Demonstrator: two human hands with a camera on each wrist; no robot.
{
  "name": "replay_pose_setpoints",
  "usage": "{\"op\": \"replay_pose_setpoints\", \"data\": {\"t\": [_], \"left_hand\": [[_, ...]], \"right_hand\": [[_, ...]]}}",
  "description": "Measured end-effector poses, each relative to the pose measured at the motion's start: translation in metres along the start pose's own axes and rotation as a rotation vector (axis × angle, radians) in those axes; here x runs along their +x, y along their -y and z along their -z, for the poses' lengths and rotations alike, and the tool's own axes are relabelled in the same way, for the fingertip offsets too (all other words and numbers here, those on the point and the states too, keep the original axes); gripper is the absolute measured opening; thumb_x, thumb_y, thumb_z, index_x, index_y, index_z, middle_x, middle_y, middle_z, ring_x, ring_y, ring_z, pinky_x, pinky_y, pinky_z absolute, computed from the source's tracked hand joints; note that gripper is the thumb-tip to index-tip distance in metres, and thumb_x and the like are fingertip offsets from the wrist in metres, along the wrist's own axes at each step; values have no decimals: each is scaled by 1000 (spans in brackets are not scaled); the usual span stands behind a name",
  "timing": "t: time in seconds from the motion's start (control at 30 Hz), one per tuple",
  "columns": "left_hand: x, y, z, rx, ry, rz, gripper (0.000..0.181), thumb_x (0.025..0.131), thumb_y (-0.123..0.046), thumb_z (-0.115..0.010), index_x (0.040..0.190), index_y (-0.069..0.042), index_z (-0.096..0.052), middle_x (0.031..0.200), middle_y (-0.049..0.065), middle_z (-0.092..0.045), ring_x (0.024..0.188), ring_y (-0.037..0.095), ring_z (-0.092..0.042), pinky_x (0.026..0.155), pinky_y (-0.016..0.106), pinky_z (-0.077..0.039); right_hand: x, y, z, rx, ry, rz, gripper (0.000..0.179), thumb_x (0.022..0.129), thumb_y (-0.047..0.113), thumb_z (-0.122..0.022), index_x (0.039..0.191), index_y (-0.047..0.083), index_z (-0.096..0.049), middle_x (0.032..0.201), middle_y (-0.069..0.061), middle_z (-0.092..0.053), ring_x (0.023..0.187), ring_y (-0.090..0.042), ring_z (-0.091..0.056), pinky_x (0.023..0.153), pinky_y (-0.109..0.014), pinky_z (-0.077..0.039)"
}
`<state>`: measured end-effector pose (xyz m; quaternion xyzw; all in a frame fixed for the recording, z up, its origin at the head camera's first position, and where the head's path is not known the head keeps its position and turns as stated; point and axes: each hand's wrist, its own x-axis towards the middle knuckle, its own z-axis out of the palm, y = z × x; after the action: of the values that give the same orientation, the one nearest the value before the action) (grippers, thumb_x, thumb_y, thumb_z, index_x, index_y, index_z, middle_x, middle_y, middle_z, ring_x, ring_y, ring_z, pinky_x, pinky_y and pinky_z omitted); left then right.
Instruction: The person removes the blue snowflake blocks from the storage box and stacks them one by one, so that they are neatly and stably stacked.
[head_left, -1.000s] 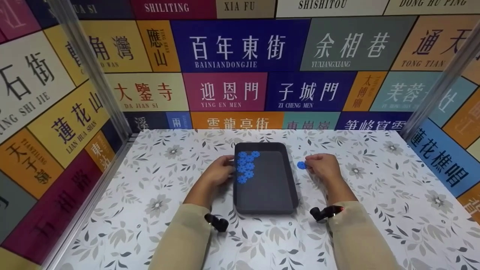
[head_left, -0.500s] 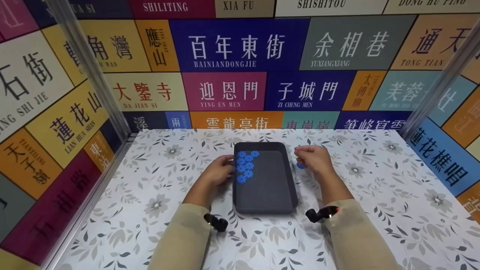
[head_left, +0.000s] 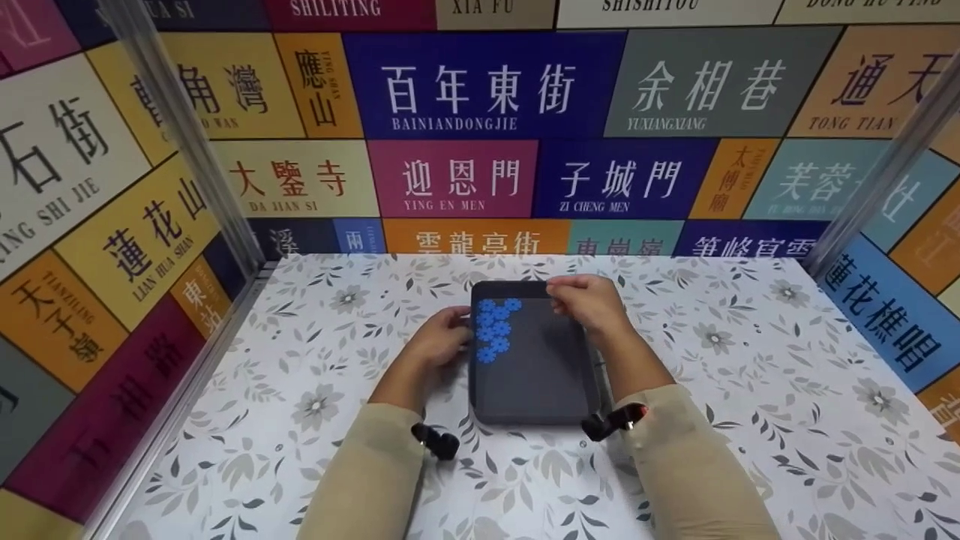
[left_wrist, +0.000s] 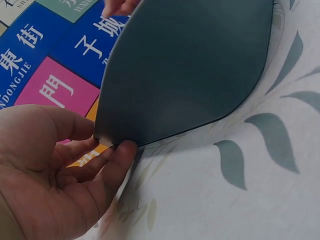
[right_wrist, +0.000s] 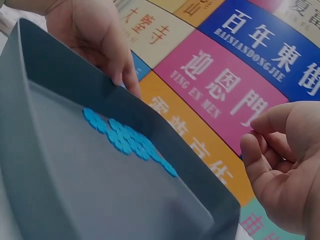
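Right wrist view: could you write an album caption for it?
Blue pieces in a dark tray, the left hand at its outer side, the right hand's fingers bent.

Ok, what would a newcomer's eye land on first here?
Probably the bright blue flower pieces, clustered in the far left part of the dark tray. Next, the colourful wall signs behind the table. Then the right hand, seen over the tray's far right corner; whether it holds anything is unclear.
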<state>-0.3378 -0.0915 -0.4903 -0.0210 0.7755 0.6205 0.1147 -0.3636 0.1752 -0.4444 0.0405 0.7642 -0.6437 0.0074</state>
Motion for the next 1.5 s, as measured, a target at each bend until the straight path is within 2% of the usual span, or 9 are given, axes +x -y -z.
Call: {"op": "replay_pose_setpoints", "data": {"t": [0.3,0.4,0.53,0.63,0.77,0.87,1.03,1.27,1.5], "left_hand": [[1,-5,-3,25,2,2,55,100,-5,-57,155,-6,-53,152,17,-62,132,31,-64,112,45,-53],[1,-6,-4,31,-5,15,55,100,-6,-58,154,-8,-55,152,15,-62,133,30,-63,113,45,-52],[1,-6,-5,19,0,27,55,100,-7,-59,154,-9,-55,151,15,-62,131,29,-64,111,45,-53],[1,-6,-6,40,9,7,55,100,-7,-58,155,-8,-54,150,16,-63,129,30,-65,109,44,-54],[2,-6,-5,112,16,-46,55,99,-7,-57,154,-5,-55,149,18,-64,128,29,-65,105,42,-57],[2,-4,-4,136,15,-57,54,99,-8,-57,154,-4,-55,148,18,-65,128,28,-65,105,42,-57],[1,-2,-3,141,7,-53,53,100,-8,-58,153,-5,-56,147,17,-66,127,29,-65,107,43,-56],[0,-3,-1,118,3,-35,54,99,-9,-57,153,-6,-56,148,17,-65,129,30,-65,109,45,-55],[0,-2,1,64,8,-23,55,98,-6,-56,154,-6,-55,150,17,-64,130,30,-65,109,44,-55]], "right_hand": [[31,3,-19,-25,66,-36,31,97,18,-76,120,-2,-77,92,-2,-76,73,-10,-69,81,-33,-64],[41,-2,-21,-43,66,-23,31,96,16,-75,120,-4,-77,97,-7,-77,71,-9,-68,78,-31,-64],[53,-12,-23,-84,15,22,30,95,15,-76,118,-3,-78,102,-10,-79,69,-8,-68,76,-31,-64],[58,-20,-25,-149,-10,78,27,95,16,-77,115,-1,-80,95,-6,-79,68,-8,-67,72,-31,-63],[59,-28,-26,-280,10,165,23,95,18,-75,111,3,-83,86,-3,-77,67,-10,-67,65,-28,-59],[57,-31,-28,-348,27,189,24,96,20,-74,113,6,-83,91,-7,-79,68,-11,-68,64,-27,-57],[56,-35,-31,-413,50,187,26,96,22,-75,116,8,-82,109,-13,-80,76,-16,-71,72,-33,-59],[60,-41,-35,-504,88,249,24,95,19,-77,115,8,-82,119,-13,-80,106,-28,-73,97,-45,-59],[62,-43,-41,-563,121,203,27,93,20,-79,119,9,-80,120,-13,-80,110,-30,-73,99,-47,-59]]}}
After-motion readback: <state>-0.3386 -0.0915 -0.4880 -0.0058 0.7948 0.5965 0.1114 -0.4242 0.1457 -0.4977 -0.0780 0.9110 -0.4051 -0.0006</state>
